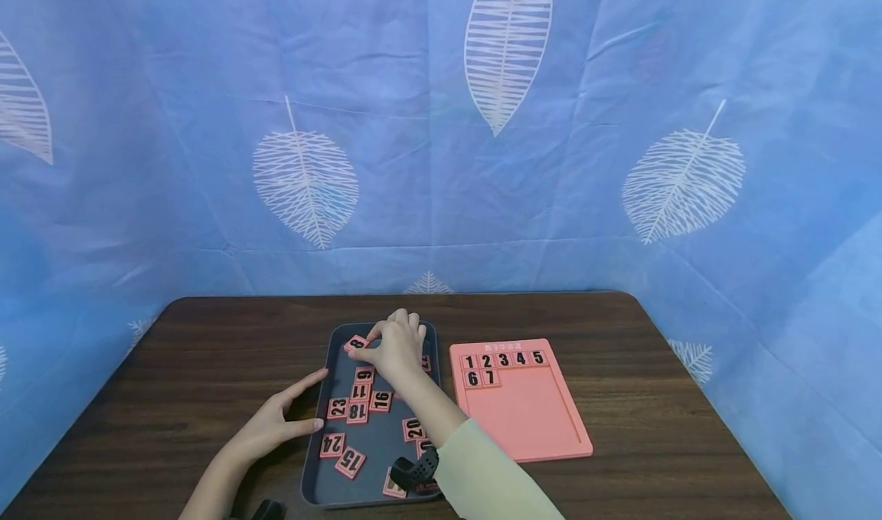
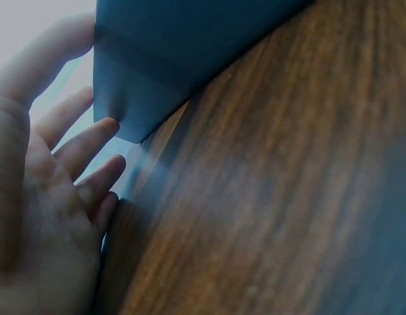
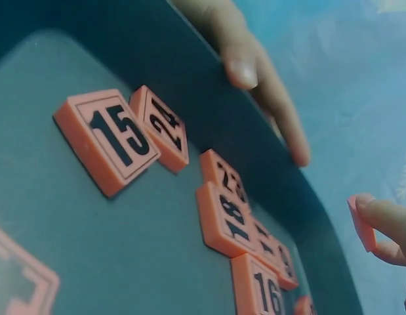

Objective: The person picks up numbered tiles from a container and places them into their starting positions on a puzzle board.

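My right hand (image 1: 398,351) pinches a pink number tile marked 8 (image 1: 356,343) between thumb and fingertip, over the far left part of a dark tray (image 1: 375,459). That tile (image 3: 362,226) appears edge-on in the right wrist view. My left hand (image 1: 276,424) touches the tray's left rim, thumb and index finger spread and fairly straight; in the left wrist view its fingers (image 2: 88,147) lie along the tray wall. Loose tiles lie in the tray, among them 15 (image 1: 351,462), 24 (image 1: 332,445), 23 (image 1: 338,407), 18 (image 1: 357,412) and 16 (image 1: 380,400). My right arm hides some tiles.
To the tray's right lies a pink board (image 1: 527,420) with tiles 1 to 5 in its top row and 6 and 7 (image 1: 491,378) below. Both stand on a dark wooden table (image 1: 654,428). A blue leaf-patterned cloth (image 1: 413,160) hangs behind and at the sides.
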